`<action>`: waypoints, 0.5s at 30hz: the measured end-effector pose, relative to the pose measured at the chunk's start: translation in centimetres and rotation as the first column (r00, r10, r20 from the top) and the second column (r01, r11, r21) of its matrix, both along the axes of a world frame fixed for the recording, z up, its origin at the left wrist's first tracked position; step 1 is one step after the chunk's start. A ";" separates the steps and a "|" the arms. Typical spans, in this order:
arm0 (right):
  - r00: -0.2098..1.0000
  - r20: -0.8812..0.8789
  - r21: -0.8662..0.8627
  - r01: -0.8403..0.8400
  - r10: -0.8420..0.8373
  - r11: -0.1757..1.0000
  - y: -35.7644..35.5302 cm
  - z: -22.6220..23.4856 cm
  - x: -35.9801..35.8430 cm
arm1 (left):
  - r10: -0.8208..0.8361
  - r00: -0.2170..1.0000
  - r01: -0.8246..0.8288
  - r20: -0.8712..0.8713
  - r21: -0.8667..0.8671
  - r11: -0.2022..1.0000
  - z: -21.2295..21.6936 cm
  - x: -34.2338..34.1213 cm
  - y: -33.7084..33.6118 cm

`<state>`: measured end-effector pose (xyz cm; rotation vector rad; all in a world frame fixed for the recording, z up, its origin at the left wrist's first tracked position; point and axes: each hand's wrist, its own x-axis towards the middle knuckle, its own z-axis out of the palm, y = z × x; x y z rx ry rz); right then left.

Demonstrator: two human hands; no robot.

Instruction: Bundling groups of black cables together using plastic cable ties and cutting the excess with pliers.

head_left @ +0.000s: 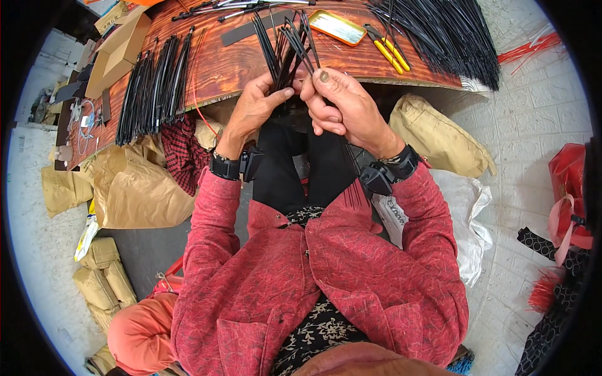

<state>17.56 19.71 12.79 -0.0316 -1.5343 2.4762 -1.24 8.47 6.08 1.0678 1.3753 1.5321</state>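
Left hand [254,103]: you clamp the black strips [285,47] so they stay bunched.
Right hand [338,103]: you pinch one strip, fingers closed, steadying it above the desk [219,69].

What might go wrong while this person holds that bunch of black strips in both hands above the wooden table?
1. The black strips fan out loosely above the left hand and right hand, so a few might slip free.
2. Dropped ones could fall off the edge of the wooden table into the lap.
3. The splayed tips could nudge the small yellow tray close behind them.
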 end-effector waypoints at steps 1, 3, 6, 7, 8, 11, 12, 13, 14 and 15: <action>1.000 -0.007 -0.014 0.003 -0.003 1.000 -0.1 0.1 -0.1 | 0.000 1.000 0.000 -0.013 -0.001 1.000 0.1 0.3 0.1; 1.000 -0.015 -0.027 0.005 -0.006 1.000 0.0 0.1 -0.1 | 0.000 1.000 0.000 -0.027 -0.001 1.000 0.2 0.7 -0.1; 1.000 -0.006 -0.021 0.010 -0.010 1.000 0.2 0.1 0.0 | -0.097 0.987 0.099 -0.132 0.011 0.995 0.4 0.9 -0.5; 1.000 -0.001 -0.010 0.014 -0.014 1.000 0.3 0.3 0.0 | -0.124 0.987 0.125 -0.097 0.002 0.992 0.4 1.1 -0.5; 1.000 0.005 -0.001 0.020 -0.020 1.000 0.3 0.3 0.0 | -0.152 0.986 0.152 -0.061 -0.007 0.988 0.5 1.3 -0.5; 1.000 0.012 -0.005 0.017 -0.017 1.000 0.0 0.2 0.0 | -0.079 0.990 0.082 -0.117 0.025 0.996 0.7 1.7 0.0; 1.000 0.011 -0.004 0.017 -0.017 1.000 0.0 0.3 0.0 | -0.079 0.990 0.082 -0.117 0.026 0.996 0.4 1.5 0.2; 1.000 0.010 0.008 0.012 -0.012 1.000 -0.1 0.3 0.0 | -0.028 0.993 0.032 -0.117 0.032 0.999 -0.3 1.2 0.3; 1.000 0.009 0.019 0.009 -0.009 1.000 -0.1 0.3 0.0 | 0.021 0.993 -0.017 -0.117 0.037 0.999 -0.4 1.2 0.5; 1.000 0.009 0.019 0.009 -0.009 1.000 -0.2 0.3 0.0 | 0.021 0.993 -0.017 -0.117 0.037 0.999 -0.4 1.2 0.5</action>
